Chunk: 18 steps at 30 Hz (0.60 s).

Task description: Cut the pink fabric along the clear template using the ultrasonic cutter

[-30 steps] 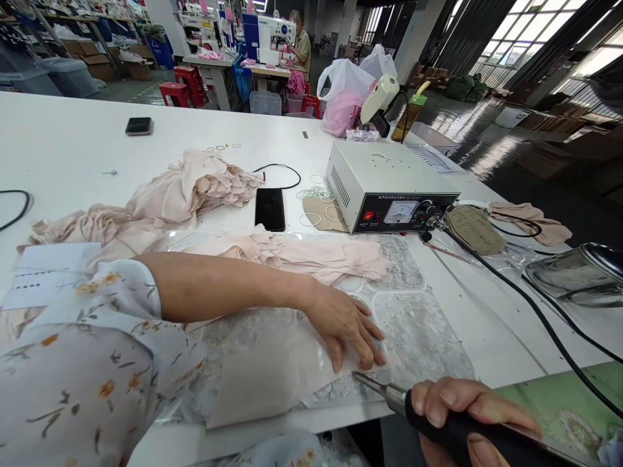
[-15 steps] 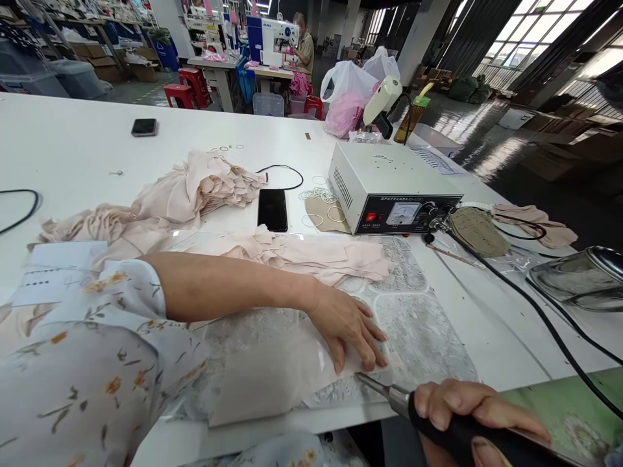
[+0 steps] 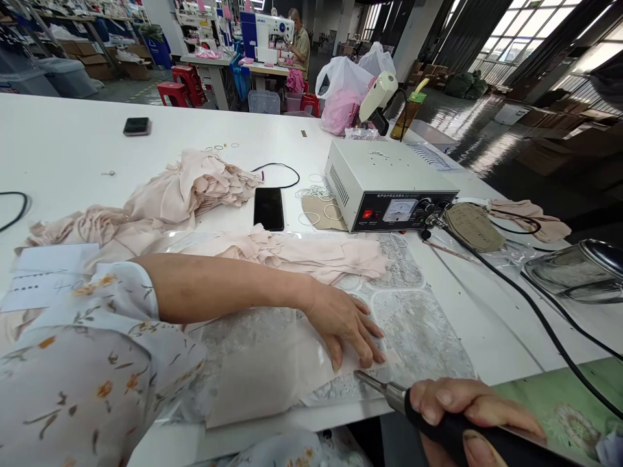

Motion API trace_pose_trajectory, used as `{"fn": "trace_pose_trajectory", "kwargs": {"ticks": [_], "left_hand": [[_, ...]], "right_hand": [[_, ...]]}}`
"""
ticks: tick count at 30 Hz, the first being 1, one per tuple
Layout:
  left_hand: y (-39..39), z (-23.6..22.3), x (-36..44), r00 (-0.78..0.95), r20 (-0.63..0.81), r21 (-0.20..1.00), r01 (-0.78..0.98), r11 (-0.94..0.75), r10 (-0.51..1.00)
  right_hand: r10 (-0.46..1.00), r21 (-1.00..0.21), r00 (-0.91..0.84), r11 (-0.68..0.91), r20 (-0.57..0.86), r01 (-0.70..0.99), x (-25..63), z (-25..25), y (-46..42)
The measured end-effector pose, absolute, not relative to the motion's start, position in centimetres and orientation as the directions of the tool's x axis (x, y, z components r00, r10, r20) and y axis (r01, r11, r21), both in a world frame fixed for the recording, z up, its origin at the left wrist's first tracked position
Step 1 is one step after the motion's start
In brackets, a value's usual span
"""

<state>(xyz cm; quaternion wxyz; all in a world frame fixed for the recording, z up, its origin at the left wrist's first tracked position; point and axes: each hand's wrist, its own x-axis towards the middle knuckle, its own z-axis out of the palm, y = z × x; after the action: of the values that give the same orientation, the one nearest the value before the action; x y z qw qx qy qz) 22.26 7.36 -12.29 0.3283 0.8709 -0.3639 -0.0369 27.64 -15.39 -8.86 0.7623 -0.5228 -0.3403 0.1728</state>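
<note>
- Pressing down with fingers a bit spread — that's the left hand [image 3: 346, 327], on thin pink cloth [image 3: 263, 379] in front of the metal box [image 3: 389, 175].
- Curled round a black tool [image 3: 450, 436] — the right hand [image 3: 479, 410], also in front of the box.
- More pink cloth [image 3: 195, 185] lies left of the box.

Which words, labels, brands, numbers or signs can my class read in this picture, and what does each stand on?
"JUKI": on the background sewing machine; small.
"超声波": seemingly the start of the line on the front of the metal box; the rest is too blurred.
Meter on that box: markings too small.
White paper at left: marks too blurred.
Brown card at right: writing too blurred.
Printed sheet behind the box: too small.
</note>
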Motion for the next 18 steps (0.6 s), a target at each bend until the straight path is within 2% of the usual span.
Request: {"fn": "trace_pose_trajectory", "kwargs": {"ticks": [4, 7, 12, 15, 18], "left_hand": [[7.19, -12.01, 22.20, 0.800, 0.186, 0.673, -0.527, -0.519, -0.571], [7.17, -11.94, 22.22, 0.825, 0.167, 0.702, -0.484, -0.522, -0.540], [7.48, -12.62, 22.23, 0.722, 0.307, 0.556, -0.665, -0.498, -0.621], [7.50, -12.70, 22.23, 0.716, 0.289, 0.519, -0.675, -0.524, -0.635], [7.28, -12.37, 22.24, 0.729, 0.231, 0.542, -0.646, -0.537, -0.644]], "right_hand": [[0.603, -0.919, 0.738, 0.391, 0.302, 0.057, 27.37, -8.75, -15.33], [0.601, -0.901, 0.729, 0.430, 0.328, 0.052, 27.12, -8.66, -15.10], [0.612, -0.904, 0.723, 0.425, 0.320, 0.041, 26.77, -8.61, -14.60], [0.631, -0.902, 0.691, 0.426, 0.352, 0.070, 26.88, -8.74, -14.63], [0.644, -0.901, 0.671, 0.425, 0.368, 0.087, 27.01, -8.73, -14.83]]}}
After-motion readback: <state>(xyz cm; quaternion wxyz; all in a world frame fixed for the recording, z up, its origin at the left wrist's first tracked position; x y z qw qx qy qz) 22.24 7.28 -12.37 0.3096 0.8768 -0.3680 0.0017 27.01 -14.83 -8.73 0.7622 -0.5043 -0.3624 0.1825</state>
